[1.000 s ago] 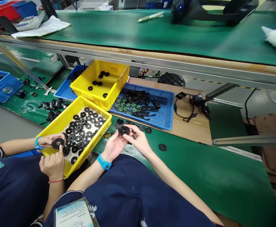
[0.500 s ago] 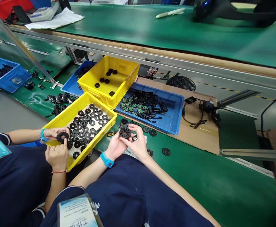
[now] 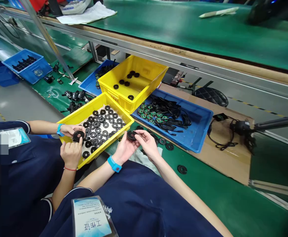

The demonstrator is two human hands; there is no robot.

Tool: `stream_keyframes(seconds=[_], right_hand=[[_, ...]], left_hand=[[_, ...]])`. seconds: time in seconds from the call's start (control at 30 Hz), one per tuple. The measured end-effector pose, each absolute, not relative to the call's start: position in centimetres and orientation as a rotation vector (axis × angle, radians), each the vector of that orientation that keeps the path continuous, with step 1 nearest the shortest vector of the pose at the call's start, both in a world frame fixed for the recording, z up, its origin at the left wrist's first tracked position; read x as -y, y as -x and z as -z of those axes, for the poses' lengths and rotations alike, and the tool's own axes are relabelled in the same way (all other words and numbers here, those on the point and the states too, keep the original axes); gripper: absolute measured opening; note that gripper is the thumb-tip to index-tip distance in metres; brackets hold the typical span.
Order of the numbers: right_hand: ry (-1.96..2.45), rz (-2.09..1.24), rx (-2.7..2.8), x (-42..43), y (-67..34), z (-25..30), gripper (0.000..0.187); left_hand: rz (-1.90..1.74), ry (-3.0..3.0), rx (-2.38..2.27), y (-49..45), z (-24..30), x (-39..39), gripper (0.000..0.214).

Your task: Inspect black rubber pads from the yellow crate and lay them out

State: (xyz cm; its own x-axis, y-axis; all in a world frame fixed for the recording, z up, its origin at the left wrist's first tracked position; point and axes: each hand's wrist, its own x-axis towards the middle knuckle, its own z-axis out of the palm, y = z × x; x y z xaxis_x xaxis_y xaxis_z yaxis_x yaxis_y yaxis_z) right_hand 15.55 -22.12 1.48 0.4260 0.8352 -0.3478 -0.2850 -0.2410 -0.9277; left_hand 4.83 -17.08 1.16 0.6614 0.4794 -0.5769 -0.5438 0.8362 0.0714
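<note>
At the green worktop [image 3: 215, 200], left hand [image 3: 125, 148] and right hand [image 3: 147, 144] are held together in front of the body, with a black disc [image 3: 131, 135] between them. Grip pressed together: the left fingers [image 3: 128, 140] and right fingertips [image 3: 137, 133] pinch the disc near its edge and hide part of it; exact contact points cannot be made out. A white cloth [image 3: 146, 159] lies on the worktop just below the hands. Blue band [image 3: 114, 164] on the left wrist. Just beyond the hands sits a blue tray [image 3: 195, 144] of coiled black cables and green-centred discs. Loose black rings [image 3: 169, 146] lie along its near wall, with one more ring [image 3: 182, 169] well to the right. Left of the hands, a yellow crate [image 3: 119, 105] holds many black discs on a white liner. A second yellow crate [image 3: 111, 93] behind it holds a few small black pieces. Co-worker at left: upper hand [image 3: 70, 129] and lower hand [image 3: 71, 153] hold another black disc [image 3: 78, 136] over the near crate, a blue band [image 3: 60, 130] on one wrist and a red string [image 3: 70, 169] on the other.
</note>
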Motion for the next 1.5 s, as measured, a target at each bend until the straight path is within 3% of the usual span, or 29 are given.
stream_keyframes(seconds=[0.43, 0.8, 1.0, 1.07, 1.27, 1.5], right_hand=[[1.53, -1.445, 0.512, 14.5, -12.9, -1.9, 0.032], [1.569, -1.545, 0.572, 11.1, -9.9, -2.2, 0.039], [1.605, -1.538, 0.606, 10.3, -9.1, -2.5, 0.034], [1.613, -1.543, 0.626, 10.2, -9.0, -2.4, 0.036], [1.631, -1.544, 0.668, 10.7, -8.8, -2.2, 0.045], [1.608, -1.497, 0.727, 11.4, -9.3, -2.5, 0.049]], left_hand=[[-0.786, 0.186, -0.678, -1.2, -0.2, 14.7, 0.036], [-0.905, 0.249, -0.671, 1.0, 1.2, 12.9, 0.037], [-0.653, 0.245, 0.113, 5.9, 3.7, 11.7, 0.039], [-0.637, 0.244, 0.16, 10.2, 3.8, 10.8, 0.036], [-1.03, 0.231, -0.247, 17.4, 2.7, 9.2, 0.043], [-0.943, 0.234, -0.585, 4.6, 1.5, 12.3, 0.034]])
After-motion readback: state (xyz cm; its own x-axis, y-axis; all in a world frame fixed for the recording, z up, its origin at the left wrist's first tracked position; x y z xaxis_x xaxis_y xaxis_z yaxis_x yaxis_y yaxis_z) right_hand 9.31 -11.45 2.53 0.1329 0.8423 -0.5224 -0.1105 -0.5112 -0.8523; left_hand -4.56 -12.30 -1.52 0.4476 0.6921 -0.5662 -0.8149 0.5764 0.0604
